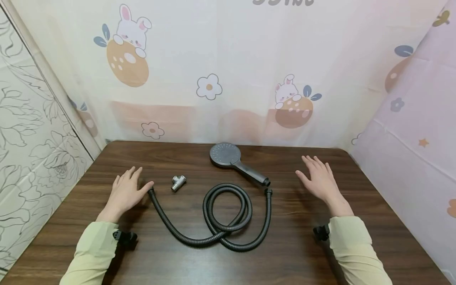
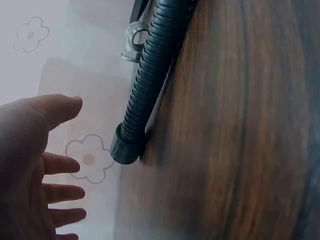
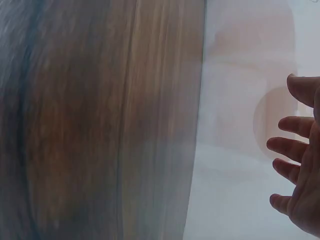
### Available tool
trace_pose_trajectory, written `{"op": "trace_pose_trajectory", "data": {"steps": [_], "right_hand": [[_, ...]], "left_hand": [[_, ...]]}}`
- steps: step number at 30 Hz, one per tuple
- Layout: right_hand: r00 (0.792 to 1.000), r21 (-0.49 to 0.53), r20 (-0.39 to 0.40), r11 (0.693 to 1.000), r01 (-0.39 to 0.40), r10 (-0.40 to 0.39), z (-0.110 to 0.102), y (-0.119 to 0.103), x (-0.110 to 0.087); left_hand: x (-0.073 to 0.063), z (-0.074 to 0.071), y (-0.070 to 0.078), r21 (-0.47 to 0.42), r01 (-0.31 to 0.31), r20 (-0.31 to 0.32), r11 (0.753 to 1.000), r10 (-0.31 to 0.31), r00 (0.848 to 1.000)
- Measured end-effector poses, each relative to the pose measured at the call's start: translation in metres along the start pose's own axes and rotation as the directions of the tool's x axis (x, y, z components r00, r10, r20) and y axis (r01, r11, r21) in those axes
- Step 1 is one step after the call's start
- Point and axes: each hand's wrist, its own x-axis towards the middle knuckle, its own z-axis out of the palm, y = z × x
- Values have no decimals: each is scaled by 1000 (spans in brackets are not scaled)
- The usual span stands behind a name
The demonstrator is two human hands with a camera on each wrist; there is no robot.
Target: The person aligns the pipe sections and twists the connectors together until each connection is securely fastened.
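Lying looped on the table [image 1: 285, 261], the hose [image 1: 192, 242] looks bendy yet springy along its ribs, likely light, and apt to uncoil if lifted by one end; its stiff end collars [image 2: 126, 147] should give the surest hold. Just beyond, the left hand [image 1: 124, 194] is spread and relaxed, holding nothing, its thumb near one collar, with a gap showing in the left wrist view. Between that hand and the shower head's disc sits the fitting [image 1: 178, 183], small and shiny, probably hard, slippery and best pinched by its barrel. The right hand [image 1: 320, 182], fingers likewise extended, has hold of nothing and is apart from everything on its side. Farthest lies the shower head [image 1: 225, 154], nozzles up, its broad disc likely the heavier end and its face perhaps easily scratched; the slim handle [image 1: 251, 172], ending just beside the hose's other collar, offers the natural grip. Room to move looks ample before the hose and between handle and right hand; the disc, though, sits close to the far edge, with the backdrop [image 1: 242, 51] just behind
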Motion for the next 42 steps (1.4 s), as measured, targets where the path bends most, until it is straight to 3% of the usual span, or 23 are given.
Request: {"op": "trace_pose_trajectory", "data": {"steps": [9, 24, 33, 42], "right_hand": [[1000, 48, 15, 999, 10, -11, 11, -21, 13], [997, 138, 74, 990, 20, -30, 28, -44, 25], [993, 206, 114, 978, 6, -30, 31, -55, 34], [993, 340, 99, 940, 24, -61, 36, -72, 40]], "left_hand": [[-3, 0, 6, -41, 20, 36, 999, -19, 999], [-7, 8, 10, -33, 39, 2, 999, -39, 999], [-9, 10, 15, -108, 131, -38, 986, -135, 990], [-9, 15, 16, -161, 213, 17, 964, -213, 977]]}}
